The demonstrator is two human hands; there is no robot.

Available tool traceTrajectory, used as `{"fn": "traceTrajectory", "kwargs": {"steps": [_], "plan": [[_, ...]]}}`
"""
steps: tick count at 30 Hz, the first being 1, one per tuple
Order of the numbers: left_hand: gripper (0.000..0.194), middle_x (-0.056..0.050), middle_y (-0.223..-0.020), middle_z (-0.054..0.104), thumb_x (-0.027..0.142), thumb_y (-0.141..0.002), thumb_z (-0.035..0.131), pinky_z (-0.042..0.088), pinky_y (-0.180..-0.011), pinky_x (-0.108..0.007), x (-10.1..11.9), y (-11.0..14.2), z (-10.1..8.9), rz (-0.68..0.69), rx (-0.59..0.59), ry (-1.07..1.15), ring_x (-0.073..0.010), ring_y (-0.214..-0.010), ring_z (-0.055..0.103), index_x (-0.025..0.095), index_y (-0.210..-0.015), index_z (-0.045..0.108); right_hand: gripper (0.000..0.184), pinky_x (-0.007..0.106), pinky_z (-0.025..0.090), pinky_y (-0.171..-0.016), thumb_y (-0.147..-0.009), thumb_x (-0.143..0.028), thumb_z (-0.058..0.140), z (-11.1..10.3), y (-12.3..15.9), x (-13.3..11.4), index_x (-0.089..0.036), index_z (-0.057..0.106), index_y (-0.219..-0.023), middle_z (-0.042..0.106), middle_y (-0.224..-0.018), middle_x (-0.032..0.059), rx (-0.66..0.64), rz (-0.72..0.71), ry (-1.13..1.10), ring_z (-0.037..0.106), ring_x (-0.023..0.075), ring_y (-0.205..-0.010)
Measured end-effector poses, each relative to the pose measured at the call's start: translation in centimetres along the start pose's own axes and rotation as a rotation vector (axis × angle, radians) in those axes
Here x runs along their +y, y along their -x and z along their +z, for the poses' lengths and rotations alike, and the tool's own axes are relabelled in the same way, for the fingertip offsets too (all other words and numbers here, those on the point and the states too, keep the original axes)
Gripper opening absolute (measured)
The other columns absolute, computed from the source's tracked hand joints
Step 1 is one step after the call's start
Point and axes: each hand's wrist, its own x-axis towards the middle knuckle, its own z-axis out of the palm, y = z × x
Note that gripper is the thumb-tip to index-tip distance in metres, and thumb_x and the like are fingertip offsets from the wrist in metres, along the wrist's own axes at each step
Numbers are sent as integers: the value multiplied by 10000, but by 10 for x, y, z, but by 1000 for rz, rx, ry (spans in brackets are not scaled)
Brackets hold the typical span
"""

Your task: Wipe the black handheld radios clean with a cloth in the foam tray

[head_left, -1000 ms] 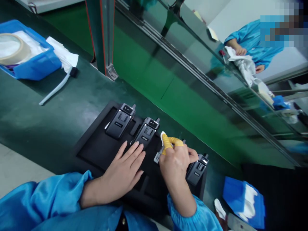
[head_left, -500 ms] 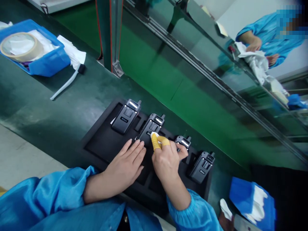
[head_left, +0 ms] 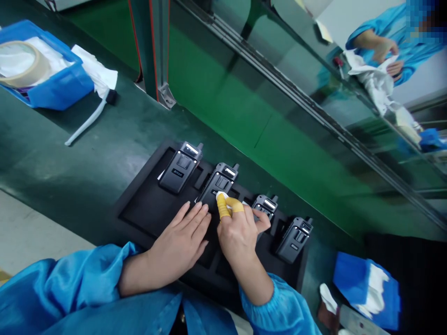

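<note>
A black foam tray (head_left: 146,211) lies on the green belt and carries several black handheld radios. My left hand (head_left: 178,244) rests flat on the tray, fingers stretched out, fingertips against the lower end of the second radio (head_left: 220,182). My right hand (head_left: 239,230) is pinched, with yellow finger cots on thumb and forefinger, holding a small white piece (head_left: 221,196) against that second radio. The first radio (head_left: 180,167) sits to the left. A third radio (head_left: 264,205) and a fourth radio (head_left: 295,238) sit to the right.
A blue bin (head_left: 52,86) with a tape roll (head_left: 21,70) and white cloth stands far left. A metal post (head_left: 153,46) rises behind the tray. A blue packet (head_left: 366,288) lies at the right. Another person's hands (head_left: 386,49) work with white cloth across the line.
My right hand moved left from near the third radio to the second radio and pressed the white piece onto it. The left hand stayed flat on the tray.
</note>
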Motion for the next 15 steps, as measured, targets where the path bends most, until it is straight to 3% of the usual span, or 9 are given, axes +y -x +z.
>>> {"fn": "traceTrajectory", "kwargs": {"steps": [10,15], "plan": [[421,-199,-1343,517,262,-940,395,326,-1084,-477,-2,0,1,21,15,-2,-308,-1268,467,13,-1256,516,237,384,254,-838,-721,-37,470,2,16,14,-176,537,-540,612,-802,60,-10,144,108,451,167,-767],[423,-209,-1341,514,254,-933,383,324,-1086,-487,-3,0,3,24,32,0,-310,-1279,454,3,-1241,529,229,378,241,-849,-767,-28,467,1,4,3,-177,637,-731,628,-862,55,66,92,31,460,165,-801]]}}
